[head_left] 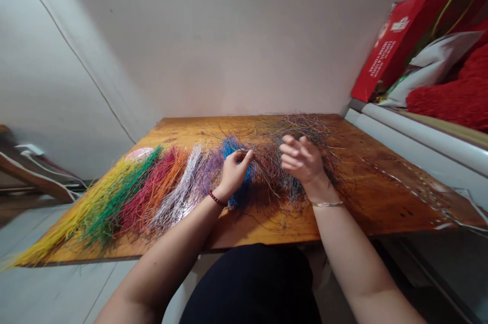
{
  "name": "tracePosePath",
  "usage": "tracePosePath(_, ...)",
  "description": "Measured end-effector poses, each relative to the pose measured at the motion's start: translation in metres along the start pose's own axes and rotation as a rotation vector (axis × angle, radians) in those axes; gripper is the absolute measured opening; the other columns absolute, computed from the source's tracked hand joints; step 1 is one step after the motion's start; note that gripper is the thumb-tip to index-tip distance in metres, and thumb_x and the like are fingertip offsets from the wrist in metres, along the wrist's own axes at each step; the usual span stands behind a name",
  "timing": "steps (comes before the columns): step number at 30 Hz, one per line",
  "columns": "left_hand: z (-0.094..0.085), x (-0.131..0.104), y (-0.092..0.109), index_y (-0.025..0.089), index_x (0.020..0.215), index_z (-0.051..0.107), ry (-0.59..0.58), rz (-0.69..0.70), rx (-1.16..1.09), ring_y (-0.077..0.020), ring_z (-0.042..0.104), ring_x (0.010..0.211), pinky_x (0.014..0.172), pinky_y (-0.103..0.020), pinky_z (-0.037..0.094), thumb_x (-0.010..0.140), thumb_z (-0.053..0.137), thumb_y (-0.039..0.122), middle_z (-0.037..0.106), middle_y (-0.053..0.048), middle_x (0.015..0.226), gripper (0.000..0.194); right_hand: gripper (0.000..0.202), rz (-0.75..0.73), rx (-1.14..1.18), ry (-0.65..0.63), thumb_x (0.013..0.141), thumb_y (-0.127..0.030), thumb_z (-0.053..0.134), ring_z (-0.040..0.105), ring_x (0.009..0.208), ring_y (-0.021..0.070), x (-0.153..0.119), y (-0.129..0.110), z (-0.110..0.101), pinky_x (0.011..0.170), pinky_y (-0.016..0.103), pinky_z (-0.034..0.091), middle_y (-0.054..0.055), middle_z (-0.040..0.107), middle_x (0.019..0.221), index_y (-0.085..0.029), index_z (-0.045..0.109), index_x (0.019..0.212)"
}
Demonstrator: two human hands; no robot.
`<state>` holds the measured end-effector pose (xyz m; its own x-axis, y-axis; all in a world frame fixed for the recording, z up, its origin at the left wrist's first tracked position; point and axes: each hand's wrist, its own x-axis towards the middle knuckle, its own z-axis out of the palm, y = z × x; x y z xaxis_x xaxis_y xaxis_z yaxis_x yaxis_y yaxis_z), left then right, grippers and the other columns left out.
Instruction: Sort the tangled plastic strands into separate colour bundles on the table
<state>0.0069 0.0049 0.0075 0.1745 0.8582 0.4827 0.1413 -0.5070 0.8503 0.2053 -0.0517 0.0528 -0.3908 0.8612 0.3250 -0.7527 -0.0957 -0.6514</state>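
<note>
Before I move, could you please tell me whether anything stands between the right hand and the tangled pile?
Nothing visible does: the right hand is at the tangled pile, though I cannot tell whether they touch. The left hand is off to the side, by the blue strands.

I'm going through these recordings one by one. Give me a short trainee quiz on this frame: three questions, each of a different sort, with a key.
1. Short answer: what colour is the bundle of strands that lies between the green bundle and the orange bundle?
2. True or false: the left hand has a dark red beaded bracelet at its wrist.
3. Multiple choice: what lies directly behind the right hand?
A) The yellow bundle
B) A tangled pile of mixed strands
C) The white bundle

Key: 1 red; 2 true; 3 B
</note>
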Motion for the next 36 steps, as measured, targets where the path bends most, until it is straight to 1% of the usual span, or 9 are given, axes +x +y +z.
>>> tracePosePath(3, 0.000, -0.001, 0.000, 0.014, 0.066, 0.063, -0.004, 0.010, -0.007, -0.0128, 0.054, 0.067, 0.064, -0.023, 0.042, 0.086, 0.058, 0.045, 0.063, -0.004, 0.070, 0.038, 0.026, -0.285, 0.372, -0.154, 0.090, -0.049, 0.053, 0.043, 0.039, 0.0037, -0.009, -0.017, -0.005, 0.041, 0.016, 0.033, -0.009, 0.057, 0.059, -0.024, 0.061, 0.088)
tracePosePath(5, 0.001, -0.001, -0.002, 0.014, 0.065, 0.062, -0.007, 0.011, -0.008, -0.0126, 0.053, 0.067, 0.064, -0.023, 0.042, 0.086, 0.058, 0.045, 0.062, -0.004, 0.070, 0.038, 0.030, -0.349, 0.481, -0.207, 0.093, -0.049, 0.048, 0.046, 0.040, 0.0046, -0.011, -0.020, -0.009, 0.043, 0.017, 0.036, -0.008, 0.059, 0.059, -0.023, 0.060, 0.085)
tracePosePath(7, 0.002, -0.002, -0.003, 0.014, 0.067, 0.063, -0.010, 0.006, -0.007, -0.0128, 0.054, 0.067, 0.064, -0.023, 0.042, 0.086, 0.058, 0.045, 0.063, -0.004, 0.071, 0.037, 0.029, -0.350, 0.472, -0.148, 0.095, -0.046, 0.045, 0.046, 0.040, 0.0047, -0.008, -0.016, -0.011, 0.044, 0.017, 0.036, -0.009, 0.058, 0.058, -0.023, 0.060, 0.085)
tracePosePath(10, 0.003, -0.002, -0.005, 0.014, 0.071, 0.065, -0.018, -0.001, -0.007, -0.0137, 0.055, 0.069, 0.066, -0.024, 0.043, 0.086, 0.058, 0.046, 0.065, -0.005, 0.074, 0.036, 0.027, -0.287, 0.256, 0.098, 0.094, -0.047, 0.048, 0.039, 0.039, 0.0047, 0.002, -0.001, -0.010, 0.045, 0.017, 0.034, -0.009, 0.053, 0.055, -0.024, 0.060, 0.084)
tracePosePath(13, 0.003, -0.002, -0.005, 0.014, 0.069, 0.064, -0.018, 0.011, -0.008, -0.0130, 0.054, 0.068, 0.064, -0.023, 0.042, 0.086, 0.058, 0.045, 0.063, -0.004, 0.072, 0.036, 0.037, -0.088, -0.113, 0.340, 0.086, -0.057, 0.053, 0.036, 0.040, 0.0061, 0.016, 0.019, -0.009, 0.044, 0.020, 0.033, -0.007, 0.049, 0.055, -0.021, 0.059, 0.078)
tracePosePath(17, 0.003, -0.001, -0.003, 0.014, 0.068, 0.064, -0.014, 0.019, -0.013, -0.0128, 0.054, 0.067, 0.064, -0.023, 0.042, 0.086, 0.058, 0.045, 0.064, -0.004, 0.072, 0.036, 0.032, -0.009, -0.681, 0.536, 0.076, -0.050, 0.066, 0.044, 0.045, 0.0062, 0.030, 0.040, -0.012, 0.041, 0.020, 0.029, -0.002, 0.059, 0.070, -0.018, 0.065, 0.083)
tracePosePath(20, 0.003, -0.001, -0.001, 0.014, 0.072, 0.066, -0.019, 0.023, -0.035, -0.0137, 0.057, 0.070, 0.066, -0.023, 0.044, 0.086, 0.059, 0.044, 0.066, -0.006, 0.075, 0.034, 0.033, 0.007, -0.882, 0.506, 0.074, -0.046, 0.068, 0.043, 0.045, 0.0057, 0.032, 0.048, -0.013, 0.040, 0.021, 0.028, 0.000, 0.061, 0.073, -0.016, 0.068, 0.089)
tracePosePath(25, 0.002, -0.001, 0.000, 0.014, 0.069, 0.066, -0.016, 0.035, -0.047, -0.0131, 0.056, 0.069, 0.066, -0.024, 0.043, 0.086, 0.059, 0.042, 0.065, -0.005, 0.074, 0.033, 0.034, -0.016, -0.949, 0.483, 0.071, -0.044, 0.070, 0.039, 0.047, 0.0070, 0.031, 0.048, -0.012, 0.043, 0.021, 0.029, -0.003, 0.054, 0.058, -0.014, 0.070, 0.088)
tracePosePath(36, 0.001, 0.000, 0.001, 0.014, 0.070, 0.066, -0.003, 0.042, -0.040, -0.0133, 0.057, 0.071, 0.067, -0.024, 0.044, 0.086, 0.059, 0.041, 0.066, -0.005, 0.076, 0.033, 0.027, -0.112, -1.138, 0.396, 0.072, -0.040, 0.067, 0.057, 0.067, 0.0147, 0.033, 0.049, -0.018, 0.064, 0.027, 0.045, 0.005, 0.068, 0.074, -0.014, 0.071, 0.075)
